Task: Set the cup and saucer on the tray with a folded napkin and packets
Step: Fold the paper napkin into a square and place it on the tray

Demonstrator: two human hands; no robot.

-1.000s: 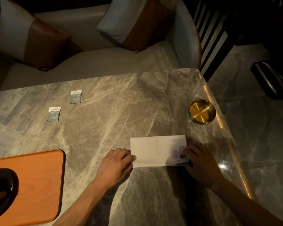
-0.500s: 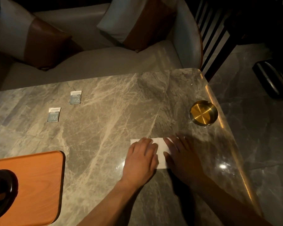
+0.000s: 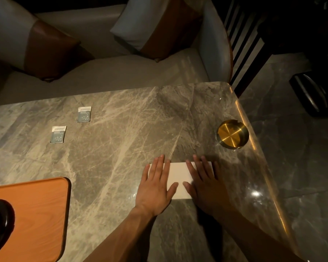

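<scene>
Hands lie flat on the napkin. My left hand (image 3: 155,188) presses down with straight, spread fingers on the left part of the white folded paper napkin (image 3: 180,178), and my right hand (image 3: 204,182) does the same on its right part; neither hand grips anything, both are simply laid palm down. The napkin rests on the grey veined marble table (image 3: 121,148), towards its right side and near my edge, with a bare white strip of it showing between the two thumbs.

Just beyond my right hand, close to the table's right edge, I see the round brass-coloured metal ashtray (image 3: 233,133), apart from the napkin. Well to the left, the first small grey-and-white paper packet (image 3: 84,114) and the second small grey-and-white paper packet (image 3: 58,134) lie flat on the marble, near each other but not touching.

At the lower left the orange wooden tray with rounded corners (image 3: 36,214) sits on the table, well apart from the napkin. A dark rounded piece of crockery (image 3: 0,222) stands on the tray at the frame's edge; I cannot tell whether it is cup, saucer or both.

Behind the table stands a pale upholstered sofa (image 3: 102,72) with two white-and-brown cushions (image 3: 152,29).
</scene>
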